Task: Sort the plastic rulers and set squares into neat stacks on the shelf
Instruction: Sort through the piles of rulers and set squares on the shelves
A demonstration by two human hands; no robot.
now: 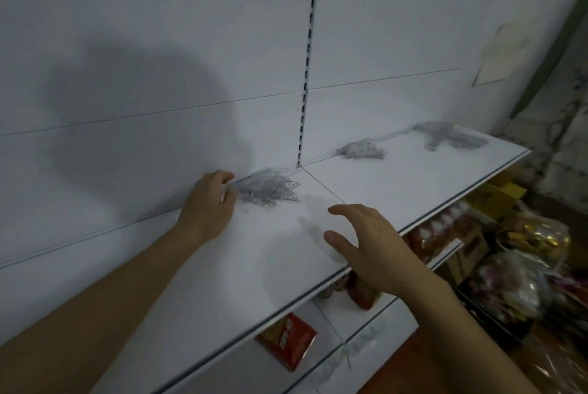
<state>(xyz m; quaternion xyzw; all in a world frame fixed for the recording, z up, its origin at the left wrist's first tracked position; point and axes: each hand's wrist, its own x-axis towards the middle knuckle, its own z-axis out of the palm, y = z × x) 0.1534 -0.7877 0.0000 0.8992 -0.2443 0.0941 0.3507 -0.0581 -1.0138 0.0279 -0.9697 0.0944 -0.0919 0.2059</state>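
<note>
On the white metal shelf (397, 183), the left hand (210, 202) curls its fingers on the left end of a messy pile of clear plastic rulers (270, 190) near the back wall. Their long axes fan out, pointing mostly to the right. The right hand (372, 250) hovers with fingers spread, holding nothing.
</note>
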